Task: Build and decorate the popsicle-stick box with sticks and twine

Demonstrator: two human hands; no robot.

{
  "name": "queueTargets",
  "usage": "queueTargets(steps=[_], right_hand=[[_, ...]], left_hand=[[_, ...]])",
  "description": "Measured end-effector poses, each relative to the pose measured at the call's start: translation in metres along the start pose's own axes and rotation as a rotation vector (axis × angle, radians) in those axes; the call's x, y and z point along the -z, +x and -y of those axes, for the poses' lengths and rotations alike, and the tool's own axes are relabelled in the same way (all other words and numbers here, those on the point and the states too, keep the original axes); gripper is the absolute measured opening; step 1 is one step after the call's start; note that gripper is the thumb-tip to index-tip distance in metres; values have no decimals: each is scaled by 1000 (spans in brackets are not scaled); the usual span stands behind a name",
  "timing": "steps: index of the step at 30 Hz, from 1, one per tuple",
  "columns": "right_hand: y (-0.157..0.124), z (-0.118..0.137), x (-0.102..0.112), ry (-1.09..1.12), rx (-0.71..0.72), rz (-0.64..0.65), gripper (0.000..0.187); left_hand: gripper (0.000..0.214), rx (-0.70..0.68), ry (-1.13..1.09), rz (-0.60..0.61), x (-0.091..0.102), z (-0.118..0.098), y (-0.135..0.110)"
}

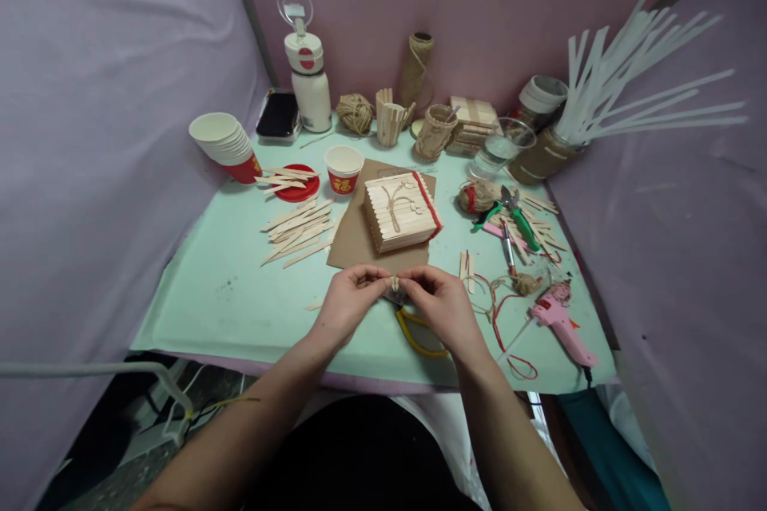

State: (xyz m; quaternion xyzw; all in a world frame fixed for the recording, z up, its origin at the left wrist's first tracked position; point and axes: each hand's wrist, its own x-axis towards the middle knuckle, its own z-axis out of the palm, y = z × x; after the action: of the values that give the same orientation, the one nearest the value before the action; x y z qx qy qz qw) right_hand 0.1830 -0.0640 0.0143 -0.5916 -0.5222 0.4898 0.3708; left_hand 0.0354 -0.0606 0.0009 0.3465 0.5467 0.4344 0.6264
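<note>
My left hand (355, 295) and my right hand (436, 297) meet at the table's front, thumbs and forefingers pinched. Between the fingertips is a small tan piece (395, 283), too small for me to name its kind. Beneath the hands lies a cutting tool with yellow handles (413, 339), its metal end partly hidden by my fingers. Just beyond them a box of craft sticks (400, 211), with a twine design on its lid and a red braided edge, rests on a brown cardboard sheet (347, 243).
Loose craft sticks (300, 231), a paper cup (343, 169) and a stack of cups (224, 145) stand left. On the right are green-handled pruners (520, 219), a pink glue gun (563, 323) and red cord (497, 319). A white bottle (311, 96) and glue sticks (599, 88) stand behind.
</note>
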Motion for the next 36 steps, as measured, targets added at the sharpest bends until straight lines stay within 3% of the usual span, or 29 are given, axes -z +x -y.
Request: queueTargets(steps=[36], right_hand=[[-2,-3,-1,7,-18,10,18]], left_hand=[[16,2,13,12,-1,5,-2]])
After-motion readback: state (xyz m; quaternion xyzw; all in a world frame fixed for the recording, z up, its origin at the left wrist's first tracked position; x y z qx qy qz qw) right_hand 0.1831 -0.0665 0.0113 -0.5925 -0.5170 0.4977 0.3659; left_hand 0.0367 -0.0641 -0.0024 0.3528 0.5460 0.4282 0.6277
